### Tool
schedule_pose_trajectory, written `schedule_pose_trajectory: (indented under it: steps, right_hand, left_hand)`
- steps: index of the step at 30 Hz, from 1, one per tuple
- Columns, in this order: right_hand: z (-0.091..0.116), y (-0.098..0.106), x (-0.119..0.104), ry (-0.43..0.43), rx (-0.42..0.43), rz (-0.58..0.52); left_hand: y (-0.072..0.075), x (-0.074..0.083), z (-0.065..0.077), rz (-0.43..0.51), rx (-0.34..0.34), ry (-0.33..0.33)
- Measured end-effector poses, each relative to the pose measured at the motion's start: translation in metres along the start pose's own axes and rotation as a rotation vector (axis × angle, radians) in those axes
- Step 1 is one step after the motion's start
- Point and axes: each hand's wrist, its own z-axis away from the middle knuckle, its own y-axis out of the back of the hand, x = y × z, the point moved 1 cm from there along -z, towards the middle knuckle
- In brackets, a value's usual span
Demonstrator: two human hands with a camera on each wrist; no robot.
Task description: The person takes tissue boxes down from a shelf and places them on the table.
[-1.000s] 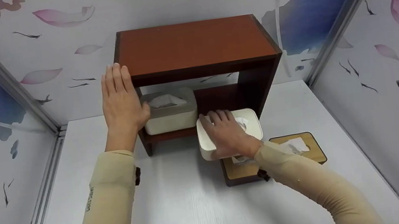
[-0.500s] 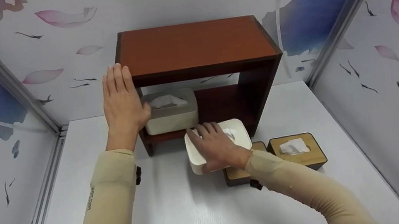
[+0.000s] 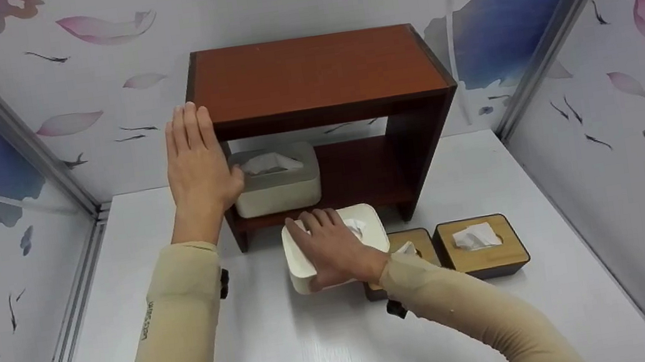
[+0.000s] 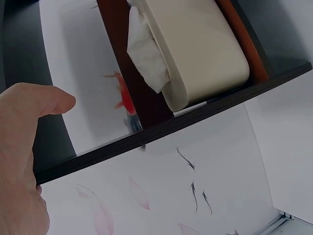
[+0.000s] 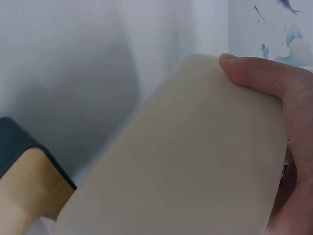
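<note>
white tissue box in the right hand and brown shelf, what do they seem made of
White tissue box: probably matte plastic, going by its smooth, evenly coloured walls and rounded corners. Brown shelf: likely wood-based board, satin finish, from its reddish-brown panels and darker edges; veneer or laminate is unclear.

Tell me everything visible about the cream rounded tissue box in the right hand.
The cream, rounded rectangular tissue box looks like smooth plastic, with white tissue showing at its top opening. The right hand grips it from above, thumb on its near side. It is roughly upright and seemingly lifted off the white table, in front of the reddish-brown wood-look shelf.
</note>
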Motion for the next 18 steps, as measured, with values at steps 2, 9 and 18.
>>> schedule_pose_trajectory:
  steps: [2,9,18]
  right_hand:
    - [-0.003,-0.001,-0.004,-0.012,-0.006,-0.006]
    - [-0.011,-0.005,-0.018,-0.031,-0.028,-0.005]
    - [-0.02,-0.012,-0.035,-0.056,-0.025,-0.008]
  left_hand:
    - [0.0,0.0,0.0,-0.009,-0.001,0.001]
    - [0.0,0.0,0.0,-0.02,0.0,0.002]
    - [0.0,0.001,-0.001,-0.015,0.005,0.008]
